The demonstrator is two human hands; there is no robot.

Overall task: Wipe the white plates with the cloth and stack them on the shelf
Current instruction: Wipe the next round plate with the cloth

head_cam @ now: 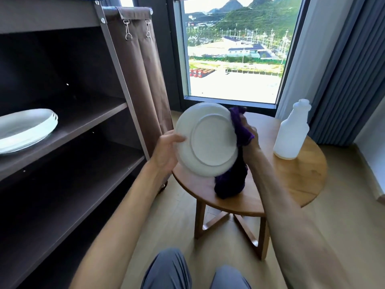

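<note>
Person seated, holds a white plate (208, 140) tilted up over the near left part of the round wooden table (302, 180), underside facing the camera, likely so the front face can be wiped from behind. Left hand (166, 151) grips the plate's left rim, thumb curled over the edge to steady it. Right hand (249, 140) clamps a purple cloth (241, 130) against the plate's right rim; the rest of the cloth hangs down, apparently touching the tabletop. Stack of plates (25, 128) already sits on the middle shelf (87, 130) at left, so this plate probably goes on top once wiped. White spray bottle (291, 132) stands upright on the far right of the table, well apart from the hands
</note>
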